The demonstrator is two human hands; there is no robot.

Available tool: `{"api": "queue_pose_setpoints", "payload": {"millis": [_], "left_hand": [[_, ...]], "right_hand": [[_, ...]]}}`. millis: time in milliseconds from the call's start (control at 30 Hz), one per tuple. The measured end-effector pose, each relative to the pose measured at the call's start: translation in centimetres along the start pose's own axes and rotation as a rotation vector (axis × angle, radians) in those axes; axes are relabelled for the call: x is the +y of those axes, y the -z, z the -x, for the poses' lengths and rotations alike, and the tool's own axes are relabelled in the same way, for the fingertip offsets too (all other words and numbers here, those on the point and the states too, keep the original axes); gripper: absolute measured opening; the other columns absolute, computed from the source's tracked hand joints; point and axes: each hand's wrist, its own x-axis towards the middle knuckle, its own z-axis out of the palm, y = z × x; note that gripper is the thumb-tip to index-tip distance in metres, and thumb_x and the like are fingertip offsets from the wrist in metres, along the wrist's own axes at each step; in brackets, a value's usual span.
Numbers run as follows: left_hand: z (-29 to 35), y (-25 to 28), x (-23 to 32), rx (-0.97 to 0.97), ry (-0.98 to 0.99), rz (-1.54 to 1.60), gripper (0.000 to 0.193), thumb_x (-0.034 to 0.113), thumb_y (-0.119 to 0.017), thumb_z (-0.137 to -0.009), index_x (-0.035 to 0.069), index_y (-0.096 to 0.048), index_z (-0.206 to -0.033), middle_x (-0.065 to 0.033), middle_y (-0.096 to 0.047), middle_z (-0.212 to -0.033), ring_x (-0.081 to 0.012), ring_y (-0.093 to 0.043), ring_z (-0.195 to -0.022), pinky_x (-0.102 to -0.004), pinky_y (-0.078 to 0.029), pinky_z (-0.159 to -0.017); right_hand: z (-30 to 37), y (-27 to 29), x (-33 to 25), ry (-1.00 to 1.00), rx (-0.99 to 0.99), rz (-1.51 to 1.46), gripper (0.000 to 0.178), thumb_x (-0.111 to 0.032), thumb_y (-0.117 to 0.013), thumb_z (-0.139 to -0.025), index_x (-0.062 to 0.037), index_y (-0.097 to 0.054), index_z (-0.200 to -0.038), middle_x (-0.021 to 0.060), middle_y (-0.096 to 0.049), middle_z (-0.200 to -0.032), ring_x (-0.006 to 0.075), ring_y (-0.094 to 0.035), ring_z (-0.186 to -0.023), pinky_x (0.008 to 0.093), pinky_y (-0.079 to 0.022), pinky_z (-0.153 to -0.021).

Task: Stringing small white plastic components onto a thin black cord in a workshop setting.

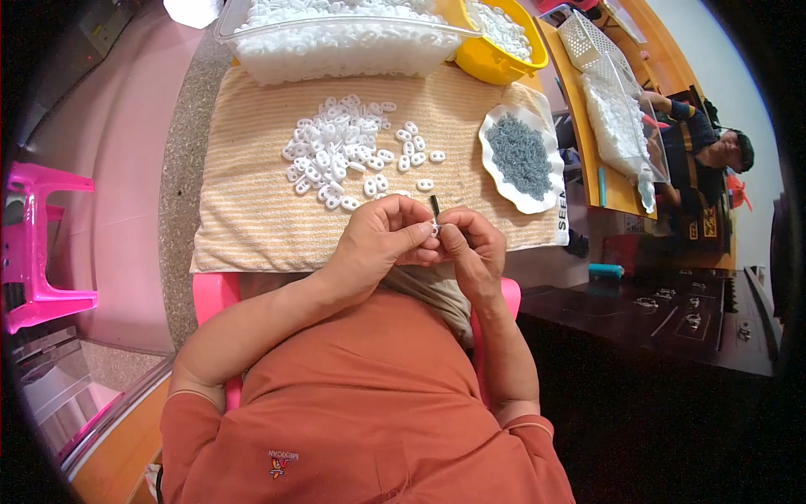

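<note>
My left hand [382, 239] and my right hand [475, 249] meet at the near edge of a striped towel [252, 210], fingertips pinched together. Between them is a small white plastic piece [435, 228], mostly covered by the fingers. A short thin black rod [434, 205] sticks up there; which hand grips it is hard to tell. Just beyond my left hand lies a heap of white oval two-hole pieces [332, 147], with several loose ones to its right. A white wavy-rimmed dish [553, 197] of small grey parts [520, 155] stands beyond my right hand.
At the back are a clear tub [344, 59] of white pieces and a yellow basin [495, 65]. Another person [701, 155] sits at the right by a table with a clear container [617, 126]. A pink stool [50, 244] stands at the left.
</note>
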Motion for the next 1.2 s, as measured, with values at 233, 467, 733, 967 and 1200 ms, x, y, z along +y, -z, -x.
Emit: {"api": "queue_pose_setpoints", "payload": {"millis": [233, 467, 733, 967, 1200], "left_hand": [[0.02, -0.08, 0.21, 0.02, 0.016, -0.001, 0.013, 0.006, -0.059, -0.092, 0.0, -0.054, -0.103, -0.0063, -0.062, -0.091, -0.0134, -0.065, -0.08, -0.0267, -0.058, -0.073], [-0.12, 0.0, 0.11, 0.008, 0.011, -0.005, 0.014, 0.007, -0.06, -0.092, -0.001, -0.054, -0.103, -0.008, -0.064, -0.091, -0.015, -0.067, -0.079, -0.0279, -0.059, -0.073], [-0.1, 0.06, -0.04, 0.0, 0.013, -0.022, 0.014, 0.006, -0.06, -0.092, -0.001, -0.055, -0.103, -0.0071, -0.063, -0.091, -0.0139, -0.066, -0.079, -0.0263, -0.058, -0.072], [-0.07, 0.09, 0.06, -0.008, 0.019, -0.048, 0.014, 0.007, -0.061, -0.092, -0.001, -0.056, -0.102, -0.0071, -0.064, -0.089, -0.0136, -0.066, -0.077, -0.0248, -0.058, -0.069], [-0.01, 0.03, 0.24, -0.017, 0.033, -0.033, 0.014, 0.007, -0.061, -0.091, -0.002, -0.057, -0.101, -0.0071, -0.064, -0.088, -0.014, -0.066, -0.076, -0.0248, -0.058, -0.069]], "right_hand": [[0.06, 0.07, 0.16, -0.075, 0.004, -0.062, 0.013, -0.012, -0.057, -0.095, 0.0003, -0.057, -0.102, 0.0031, -0.061, -0.089, 0.0086, -0.06, -0.073, 0.0213, -0.053, -0.065], [-0.04, -0.09, 0.0, -0.094, 0.02, -0.106, 0.013, -0.011, -0.058, -0.095, 0.0006, -0.058, -0.1, 0.0034, -0.062, -0.086, 0.0081, -0.06, -0.071, 0.0201, -0.051, -0.063], [-0.15, 0.37, 0.66, -0.06, -0.035, -0.126, 0.017, -0.012, -0.055, -0.096, 0.0031, -0.059, -0.102, 0.0065, -0.064, -0.086, 0.0102, -0.061, -0.067, 0.0209, -0.053, -0.058], [-0.09, 0.16, 0.13, -0.089, -0.045, -0.157, 0.018, -0.012, -0.055, -0.096, 0.0042, -0.059, -0.101, 0.008, -0.064, -0.082, 0.0127, -0.062, -0.065, 0.0235, -0.054, -0.058], [-0.12, 0.28, 0.22, -0.109, -0.069, -0.227, 0.019, -0.013, -0.055, -0.096, 0.005, -0.059, -0.1, 0.0091, -0.064, -0.082, 0.0136, -0.062, -0.063, 0.026, -0.055, -0.057]]}}
